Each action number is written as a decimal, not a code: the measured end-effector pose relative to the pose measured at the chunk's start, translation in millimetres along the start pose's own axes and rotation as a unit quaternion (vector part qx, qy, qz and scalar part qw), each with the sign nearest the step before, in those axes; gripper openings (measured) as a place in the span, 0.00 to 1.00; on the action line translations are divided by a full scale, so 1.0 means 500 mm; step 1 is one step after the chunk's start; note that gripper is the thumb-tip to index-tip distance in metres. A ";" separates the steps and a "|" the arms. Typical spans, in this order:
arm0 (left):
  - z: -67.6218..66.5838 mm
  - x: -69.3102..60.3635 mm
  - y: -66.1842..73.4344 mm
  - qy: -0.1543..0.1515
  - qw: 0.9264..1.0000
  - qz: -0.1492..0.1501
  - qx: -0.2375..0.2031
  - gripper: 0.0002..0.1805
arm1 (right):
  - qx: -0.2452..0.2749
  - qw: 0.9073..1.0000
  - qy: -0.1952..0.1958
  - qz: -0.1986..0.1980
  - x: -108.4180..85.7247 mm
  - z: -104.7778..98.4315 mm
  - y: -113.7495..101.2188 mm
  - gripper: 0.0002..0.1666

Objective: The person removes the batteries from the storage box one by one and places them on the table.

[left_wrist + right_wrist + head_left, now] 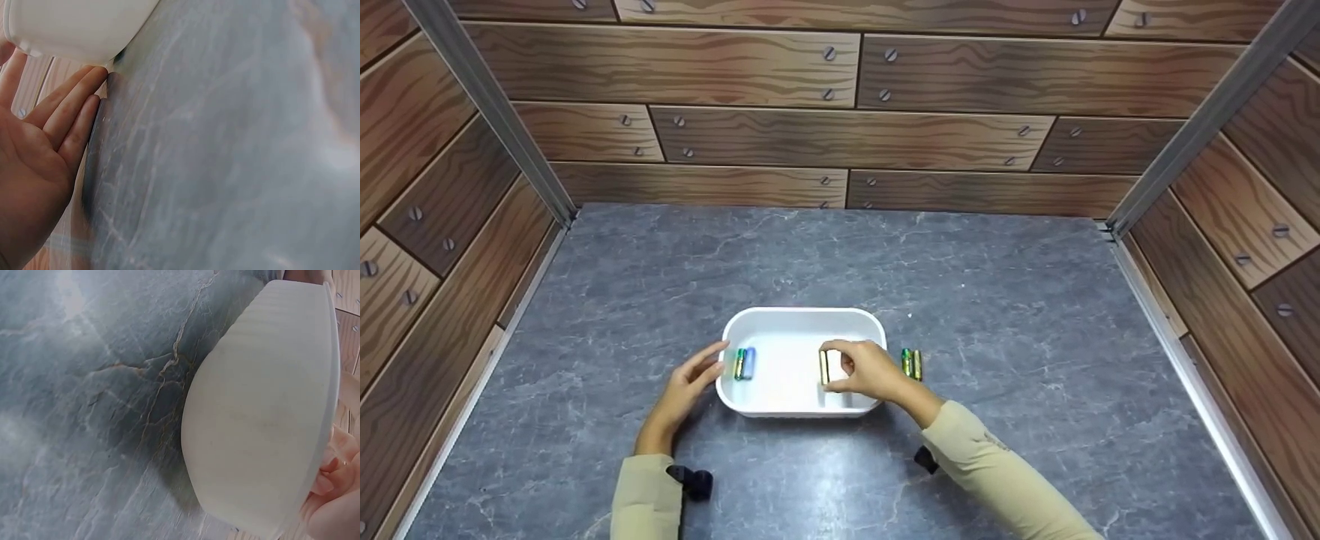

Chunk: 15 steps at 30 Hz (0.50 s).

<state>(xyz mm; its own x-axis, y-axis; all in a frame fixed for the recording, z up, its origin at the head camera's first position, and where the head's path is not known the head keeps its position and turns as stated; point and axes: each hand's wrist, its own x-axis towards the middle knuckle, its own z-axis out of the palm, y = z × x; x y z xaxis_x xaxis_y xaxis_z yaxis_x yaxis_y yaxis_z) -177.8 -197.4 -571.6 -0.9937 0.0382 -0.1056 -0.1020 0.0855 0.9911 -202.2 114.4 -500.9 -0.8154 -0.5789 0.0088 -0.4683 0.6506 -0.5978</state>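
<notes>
A white plastic container (780, 401) stands on the grey marbled tabletop. My right hand (870, 371) pinches a gold battery (823, 368) by its ends, between thumb and fingers, over the container's right half. Inside, by the left wall, a green battery (740, 364) and a blue battery (749, 364) lie side by side. My left hand (682, 390) is at the container's left rim with its fingers extended; in the left wrist view the fingers (76, 104) reach the container's side (79, 28). In the right wrist view the container wall (259, 405) hides much of the right hand (337, 489).
Just right of the container, a green battery (907, 363) and a gold battery (917, 365) lie on the tabletop (1020, 315). Wood-patterned panels (750, 135) with grey metal corner posts (495, 112) enclose the back and sides.
</notes>
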 end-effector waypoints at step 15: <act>-0.002 0.003 -0.002 -0.009 1.000 -0.009 -0.004 0.24 | 0.029 0.999 0.037 0.012 -0.031 -0.036 0.027 0.32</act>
<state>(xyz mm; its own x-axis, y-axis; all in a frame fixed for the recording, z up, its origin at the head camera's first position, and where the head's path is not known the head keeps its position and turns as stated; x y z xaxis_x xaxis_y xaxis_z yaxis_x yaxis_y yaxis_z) -179.1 -198.6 -572.7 -0.9907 0.0540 -0.1251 -0.1207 0.0784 0.9896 -202.0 140.8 -494.8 -0.8502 -0.5239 0.0522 -0.4297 0.6331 -0.6438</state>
